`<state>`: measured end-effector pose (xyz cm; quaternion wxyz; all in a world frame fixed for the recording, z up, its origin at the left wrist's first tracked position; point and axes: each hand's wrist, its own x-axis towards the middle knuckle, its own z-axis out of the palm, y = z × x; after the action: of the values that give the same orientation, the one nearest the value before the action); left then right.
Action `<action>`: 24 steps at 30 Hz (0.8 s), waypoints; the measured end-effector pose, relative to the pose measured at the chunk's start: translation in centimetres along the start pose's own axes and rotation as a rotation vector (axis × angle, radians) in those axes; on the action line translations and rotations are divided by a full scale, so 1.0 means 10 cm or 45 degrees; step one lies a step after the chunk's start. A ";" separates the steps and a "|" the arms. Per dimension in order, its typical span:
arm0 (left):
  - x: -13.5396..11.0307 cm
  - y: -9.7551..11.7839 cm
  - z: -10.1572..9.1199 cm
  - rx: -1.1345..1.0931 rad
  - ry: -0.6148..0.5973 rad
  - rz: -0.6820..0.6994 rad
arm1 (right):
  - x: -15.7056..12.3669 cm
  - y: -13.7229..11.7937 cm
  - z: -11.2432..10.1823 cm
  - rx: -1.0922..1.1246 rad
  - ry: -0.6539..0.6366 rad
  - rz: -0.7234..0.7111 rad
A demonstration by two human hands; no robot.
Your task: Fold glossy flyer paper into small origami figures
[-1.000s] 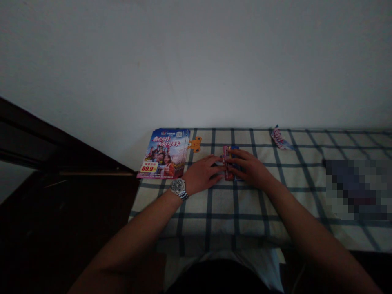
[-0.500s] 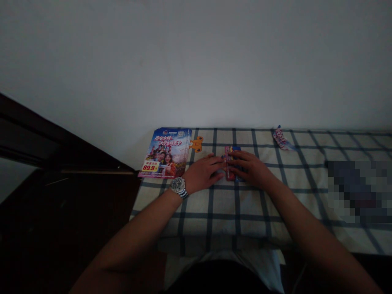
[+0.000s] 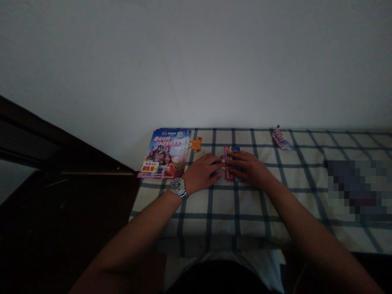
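Between my hands lies a small folded flyer [image 3: 228, 174], pink-red on its left part and blue on its right, flat on the checked cloth [image 3: 196, 222]. My left hand [image 3: 204, 173], below a metal wristwatch [image 3: 177, 187], rests with outstretched fingers whose tips reach the flyer's left edge. Fingers of my right hand [image 3: 252, 169] lie spread across the flyer from the right, covering much of its face. Left of my left hand is a stack of printed flyers [image 3: 167, 153], the top one marked 89.9.
An orange bear figure [image 3: 196, 144] is beside the stack. A crumpled, torn-looking piece of printed paper [image 3: 281, 139] lies farther right. A blurred-out dark object [image 3: 358, 188] sits at the right. A pale wall [image 3: 214, 61] borders the cloth's far side.
Both hands stay on the folded flyer in almost the same pose. The view has shifted very slightly; nothing else has visibly moved.
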<state>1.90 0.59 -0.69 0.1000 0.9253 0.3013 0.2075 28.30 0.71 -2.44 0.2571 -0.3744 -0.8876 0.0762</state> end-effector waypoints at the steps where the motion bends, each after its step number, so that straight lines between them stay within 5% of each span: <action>1: 0.00 0.00 0.00 -0.001 0.003 -0.001 | 0.00 0.00 0.00 0.002 0.000 -0.001; 24: 0.01 0.01 -0.01 0.014 0.007 0.019 | -0.01 -0.04 -0.01 0.023 0.027 0.008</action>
<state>2.02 0.56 -0.52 0.0926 0.9275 0.2957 0.2090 28.14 0.36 -2.21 0.2696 -0.3756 -0.8830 0.0812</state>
